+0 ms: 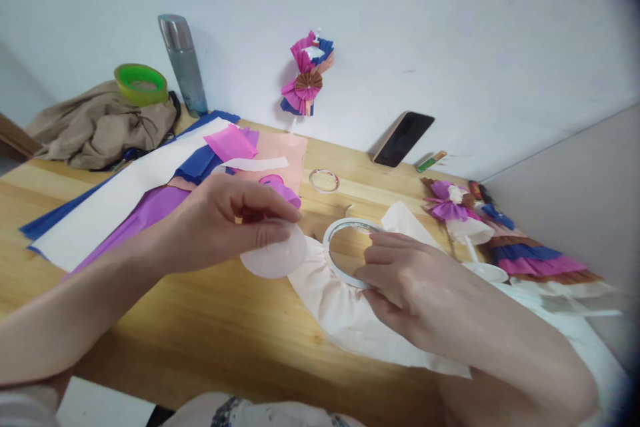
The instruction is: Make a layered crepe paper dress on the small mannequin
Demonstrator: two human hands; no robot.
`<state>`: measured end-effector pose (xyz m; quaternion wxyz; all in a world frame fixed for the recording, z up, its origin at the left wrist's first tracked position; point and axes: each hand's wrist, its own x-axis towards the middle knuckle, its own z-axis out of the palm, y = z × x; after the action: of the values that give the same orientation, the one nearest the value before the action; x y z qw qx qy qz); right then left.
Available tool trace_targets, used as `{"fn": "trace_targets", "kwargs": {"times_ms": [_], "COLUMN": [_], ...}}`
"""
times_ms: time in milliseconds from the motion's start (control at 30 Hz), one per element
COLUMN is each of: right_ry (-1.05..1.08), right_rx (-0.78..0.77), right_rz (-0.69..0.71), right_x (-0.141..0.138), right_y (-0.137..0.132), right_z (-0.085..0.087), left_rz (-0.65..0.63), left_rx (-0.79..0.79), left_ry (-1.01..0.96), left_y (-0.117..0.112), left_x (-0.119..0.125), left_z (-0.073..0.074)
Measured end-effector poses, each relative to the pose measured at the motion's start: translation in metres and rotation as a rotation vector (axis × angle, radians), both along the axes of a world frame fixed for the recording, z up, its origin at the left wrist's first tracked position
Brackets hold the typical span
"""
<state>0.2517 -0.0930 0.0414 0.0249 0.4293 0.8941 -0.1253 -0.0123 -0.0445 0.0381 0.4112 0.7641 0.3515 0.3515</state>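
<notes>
My left hand point(240, 220) pinches a thin, translucent white plastic disc point(273, 261) between thumb and fingers. Closed around the right side of a thin white tape roll point(339, 272) is my right hand point(407, 277); the tabletop shows through the ring. Beneath the roll lies a strip of cream crepe paper point(345, 320), gathered into pleats along its inner edge and fanned out toward the right. The disc's right edge overlaps the gathered paper in this view; whether they touch I cannot tell.
Crepe paper sheets point(125, 187) lie at left by a brown cloth point(100, 123), a green tape roll point(141, 85) and a bottle point(185, 67). A phone point(404, 139) leans on the wall. A paper doll figure point(306, 77) stands behind; ruffled paper dresses point(540, 253) lie right.
</notes>
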Motion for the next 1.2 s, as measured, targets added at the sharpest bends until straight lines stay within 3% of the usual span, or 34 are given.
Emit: {"fn": "trace_targets", "kwargs": {"times_ms": [100,200,367,500,600,667,700,767,900,967,1033,1100,1200], "right_ry": [-0.053,-0.107,-0.142,-0.176,-0.191,-0.2,-0.204,-0.206,-0.181,-0.161,-0.149,-0.152,-0.161], "right_rx": [0.052,0.1,0.177,0.164,0.16,0.163,0.151,0.109,0.059,0.057,0.053,0.051,0.049], "right_rz": [-0.021,-0.059,-0.125,-0.143,-0.122,-0.108,-0.103,-0.093,-0.068,-0.035,-0.001,0.018,0.028], "right_x": [0.01,0.02,0.027,0.028,0.029,0.029,0.028,0.026,0.02,0.017,0.013,0.008,-0.003], "right_y": [0.003,0.004,0.007,0.014,0.018,0.018,0.018,0.016,0.014,0.014,0.015,0.015,0.013], "right_z": [-0.004,-0.006,-0.004,-0.007,-0.008,-0.008,-0.007,-0.006,-0.008,-0.012,-0.017,-0.021,-0.025], "left_rz": [-0.214,-0.33,-0.425,-0.428,-0.343,-0.171,-0.026,0.14,0.298,0.246,0.072,-0.105,-0.212], "left_rx": [0.239,0.436,0.468,0.423,0.432,0.534,0.624,0.763,0.564,0.506,0.535,0.658,0.868], "left_ry": [0.161,0.292,0.453,0.433,0.326,0.294,0.314,0.502,0.879,0.908,0.904,0.87,0.778], "left_y": [-0.009,-0.025,-0.044,-0.047,-0.041,-0.033,-0.028,-0.02,-0.018,-0.023,-0.028,-0.029,-0.026], "left_x": [0.0,0.0,0.002,0.003,0.0,-0.005,-0.008,-0.013,-0.019,-0.02,-0.021,-0.022,-0.022], "left_z": [-0.013,-0.04,-0.08,-0.088,-0.087,-0.087,-0.088,-0.09,-0.094,-0.096,-0.098,-0.1,-0.108]}}
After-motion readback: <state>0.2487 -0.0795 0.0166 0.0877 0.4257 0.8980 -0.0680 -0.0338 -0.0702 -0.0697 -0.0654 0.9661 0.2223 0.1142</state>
